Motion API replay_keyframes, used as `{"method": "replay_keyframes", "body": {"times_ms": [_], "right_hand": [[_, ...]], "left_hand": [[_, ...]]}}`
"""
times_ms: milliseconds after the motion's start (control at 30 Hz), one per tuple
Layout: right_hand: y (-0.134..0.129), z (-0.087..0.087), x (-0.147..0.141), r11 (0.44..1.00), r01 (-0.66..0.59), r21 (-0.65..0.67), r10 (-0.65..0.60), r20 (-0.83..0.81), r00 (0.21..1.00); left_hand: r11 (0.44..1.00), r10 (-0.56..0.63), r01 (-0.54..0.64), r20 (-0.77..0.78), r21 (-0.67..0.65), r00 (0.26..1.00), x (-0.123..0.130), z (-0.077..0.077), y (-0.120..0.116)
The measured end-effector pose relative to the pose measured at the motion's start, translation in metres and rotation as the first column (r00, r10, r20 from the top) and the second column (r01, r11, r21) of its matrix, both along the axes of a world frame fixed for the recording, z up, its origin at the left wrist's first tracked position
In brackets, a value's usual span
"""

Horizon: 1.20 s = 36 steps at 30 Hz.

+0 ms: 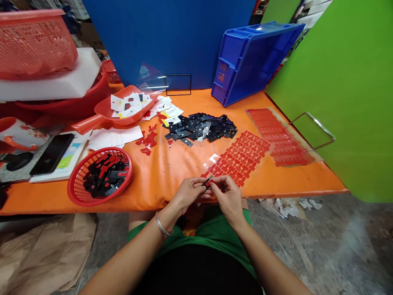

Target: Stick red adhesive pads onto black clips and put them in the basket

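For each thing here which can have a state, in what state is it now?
Left hand, pinching a small black piece
Right hand, fingertips at that piece
Red basket, holding black and red pieces
Dustpan, holding white scraps
Black pile, loosely heaped
Phone, screen dark
Blue crate, standing on its side
Nearer red sheet, lying flat

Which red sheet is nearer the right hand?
The left red sheet, just beyond the right hand; the right red sheet lies beside the green panel.

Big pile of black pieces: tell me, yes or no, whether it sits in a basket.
No, the pile of black pieces lies loose on the orange table.
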State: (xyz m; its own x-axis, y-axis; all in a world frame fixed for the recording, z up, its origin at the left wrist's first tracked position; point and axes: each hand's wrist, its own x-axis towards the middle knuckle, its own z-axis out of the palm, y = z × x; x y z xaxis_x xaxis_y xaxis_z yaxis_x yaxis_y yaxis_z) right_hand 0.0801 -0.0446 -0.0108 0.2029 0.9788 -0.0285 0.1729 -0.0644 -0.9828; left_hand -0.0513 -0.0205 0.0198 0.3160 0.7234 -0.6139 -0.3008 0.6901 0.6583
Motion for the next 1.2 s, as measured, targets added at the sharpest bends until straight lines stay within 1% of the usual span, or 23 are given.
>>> {"method": "replay_keyframes", "body": {"times_ms": [300, 533, 667, 800, 900, 1033, 1100, 1200], "right_hand": [[0.000, -0.002, 0.000, 1.000, 0.008, 0.006, -0.008, 0.011, 1.000], [-0.001, 0.001, -0.002, 1.000, 0.013, 0.005, -0.013, 0.011, 1.000], [0.000, 0.003, -0.002, 1.000, 0.020, 0.012, -0.020, 0.035, 0.999], [-0.002, 0.002, -0.003, 1.000, 0.012, 0.020, -0.013, 0.059, 0.998], [-0.006, 0.003, -0.003, 0.999, 0.002, 0.054, -0.010, 0.137, 0.991], [-0.006, 0.007, -0.001, 0.979, 0.034, 0.202, -0.101, 0.333, 0.938], [-0.002, 0.009, 0.002, 0.975, 0.040, 0.217, -0.116, 0.348, 0.930], [0.005, 0.010, 0.006, 0.982, 0.021, 0.185, -0.076, 0.295, 0.953]], "left_hand": [[1.000, 0.002, -0.002, -0.001, -0.002, 1.000, 0.000, 0.000, 0.001], [1.000, -0.001, 0.001, -0.004, 0.002, 1.000, 0.000, 0.000, 0.000], [1.000, 0.023, -0.023, -0.060, -0.002, 0.998, 0.003, -0.003, -0.001], [0.998, 0.048, -0.044, -0.144, 0.035, 0.988, 0.008, -0.008, -0.003], [0.997, 0.062, -0.056, -0.140, 0.046, 0.988, 0.009, -0.008, -0.005], [0.997, 0.066, -0.060, -0.117, 0.052, 0.991, 0.008, -0.008, -0.005], [0.996, 0.063, -0.056, -0.119, 0.062, 0.991, 0.008, -0.008, -0.005], [0.996, 0.053, -0.044, -0.124, 0.079, 0.991, 0.008, -0.008, -0.005]]}}
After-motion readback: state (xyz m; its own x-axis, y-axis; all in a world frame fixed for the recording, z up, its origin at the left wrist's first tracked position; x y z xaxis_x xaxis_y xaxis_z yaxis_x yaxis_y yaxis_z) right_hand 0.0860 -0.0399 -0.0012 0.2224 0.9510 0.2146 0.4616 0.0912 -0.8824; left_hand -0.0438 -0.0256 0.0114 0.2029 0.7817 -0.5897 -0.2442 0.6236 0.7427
